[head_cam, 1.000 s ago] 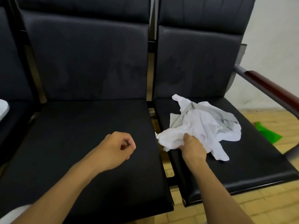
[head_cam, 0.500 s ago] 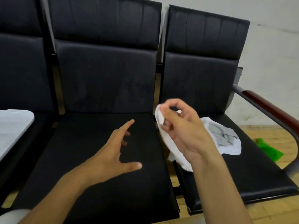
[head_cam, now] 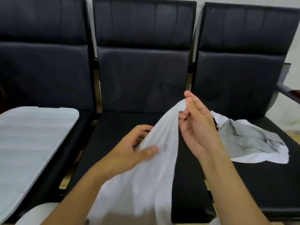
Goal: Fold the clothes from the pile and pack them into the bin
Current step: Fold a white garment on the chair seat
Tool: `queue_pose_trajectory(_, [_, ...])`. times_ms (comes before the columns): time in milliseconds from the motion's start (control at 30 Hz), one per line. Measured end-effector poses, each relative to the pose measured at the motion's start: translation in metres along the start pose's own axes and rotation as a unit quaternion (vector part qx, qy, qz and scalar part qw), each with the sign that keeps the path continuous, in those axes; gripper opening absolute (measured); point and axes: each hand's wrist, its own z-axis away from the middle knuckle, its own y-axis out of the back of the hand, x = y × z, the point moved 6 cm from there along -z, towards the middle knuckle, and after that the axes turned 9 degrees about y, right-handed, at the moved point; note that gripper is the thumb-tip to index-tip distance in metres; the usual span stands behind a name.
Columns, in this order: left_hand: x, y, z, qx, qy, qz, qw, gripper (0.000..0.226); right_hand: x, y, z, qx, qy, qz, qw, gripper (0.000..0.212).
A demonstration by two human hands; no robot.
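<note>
- Over the middle black seat [head_cam: 123,127], we see both bare hands lifting one white garment [head_cam: 142,184], which hangs from them toward the lower edge of the view.
- The right hand [head_cam: 197,127] holds the top of the garment — its fingertips curl in and pinch a bunched fold of the cloth at the highest point.
- The left hand [head_cam: 129,150] grips the cloth lower down on its left edge, thumb pressed on the front of the fabric and the other fingers curled behind it.
- On the right seat [head_cam: 259,184] lies the rest of the pile [head_cam: 253,142] — crumpled white and grey clothes, apart from both hands.
- On the left seat sits a pale lid or bin top [head_cam: 32,133] with ridged stripes; we cannot tell what is under it.
- A wood-topped armrest [head_cam: 292,93] shows at the far right edge.
</note>
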Motion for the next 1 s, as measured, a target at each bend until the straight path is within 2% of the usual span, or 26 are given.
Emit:
queue_pose_trajectory(67, [-0.004, -0.005, 0.001, -0.002, -0.022, -0.034, 0.999, 0.069, 0.01, -0.006, 0.0, -0.033, 0.001, 0.054, 0.998, 0.02])
queue_pose_trajectory(100, [-0.003, -0.004, 0.002, 0.046, -0.038, -0.049, 0.997, 0.075, 0.014, -0.012, 0.001, -0.057, 0.004, 0.08, 0.995, 0.02])
queue_pose_trajectory(133, [0.003, -0.001, 0.004, 0.127, -0.076, -0.074, 0.986, 0.074, 0.017, -0.018, 0.001, -0.079, 0.012, 0.103, 0.991, 0.02])
queue_pose_trajectory(200, [0.019, 0.0, 0.012, 0.292, -0.179, -0.136, 0.93, 0.061, 0.018, -0.029, 0.003, -0.098, 0.034, 0.134, 0.986, 0.019])
queue_pose_trajectory(233, [0.024, -0.005, 0.014, 0.33, -0.207, -0.168, 0.905, 0.049, 0.019, -0.032, 0.004, -0.097, 0.045, 0.137, 0.985, 0.019])
queue_pose_trajectory(267, [0.027, -0.013, 0.014, 0.336, -0.206, -0.2, 0.897, 0.039, 0.02, -0.035, 0.004, -0.093, 0.055, 0.134, 0.985, 0.018])
queue_pose_trajectory(300, [0.027, -0.018, 0.013, 0.32, -0.175, -0.226, 0.903, 0.031, 0.019, -0.036, 0.003, -0.091, 0.067, 0.133, 0.985, 0.018])
queue_pose_trajectory(367, [0.009, -0.018, 0.004, 0.275, -0.058, -0.235, 0.93, 0.023, 0.014, -0.035, 0.001, -0.081, 0.102, 0.143, 0.981, 0.017])
queue_pose_trajectory(433, [-0.008, -0.005, -0.006, 0.257, 0.011, -0.22, 0.941, 0.017, 0.008, -0.027, -0.004, -0.044, 0.141, 0.15, 0.978, 0.018])
queue_pose_trajectory(500, [-0.011, 0.015, -0.013, 0.234, 0.033, -0.152, 0.96, 0.014, 0.001, -0.009, -0.011, 0.026, 0.155, 0.126, 0.98, 0.02])
queue_pose_trajectory(567, [0.006, 0.035, -0.014, 0.235, -0.014, -0.065, 0.97, 0.03, 0.0, 0.006, -0.016, 0.077, 0.129, 0.071, 0.986, 0.021])
queue_pose_trajectory(600, [0.022, 0.047, -0.01, 0.259, -0.055, -0.043, 0.963, 0.036, -0.001, 0.008, -0.017, 0.087, 0.117, 0.043, 0.988, 0.021])
queue_pose_trajectory(667, [0.057, 0.071, 0.003, 0.33, -0.155, -0.059, 0.929, 0.039, -0.012, 0.005, -0.018, 0.09, 0.127, 0.0, 0.988, 0.02])
queue_pose_trajectory(767, [0.097, 0.093, 0.032, 0.444, -0.258, -0.159, 0.843, 0.033, -0.052, -0.011, -0.014, 0.043, 0.231, -0.044, 0.971, 0.016])
queue_pose_trajectory(833, [0.1, 0.098, 0.043, 0.495, -0.262, -0.199, 0.804, 0.03, -0.08, -0.019, -0.009, -0.015, 0.301, -0.065, 0.951, 0.016])
queue_pose_trajectory(900, [0.086, 0.099, 0.04, 0.514, -0.237, -0.238, 0.789, 0.029, -0.088, -0.021, -0.004, -0.052, 0.33, -0.036, 0.942, 0.017])
queue_pose_trajectory(1000, [0.056, 0.106, 0.03, 0.513, -0.183, -0.244, 0.802, 0.031, -0.075, -0.014, -0.006, -0.036, 0.338, 0.182, 0.923, 0.02])
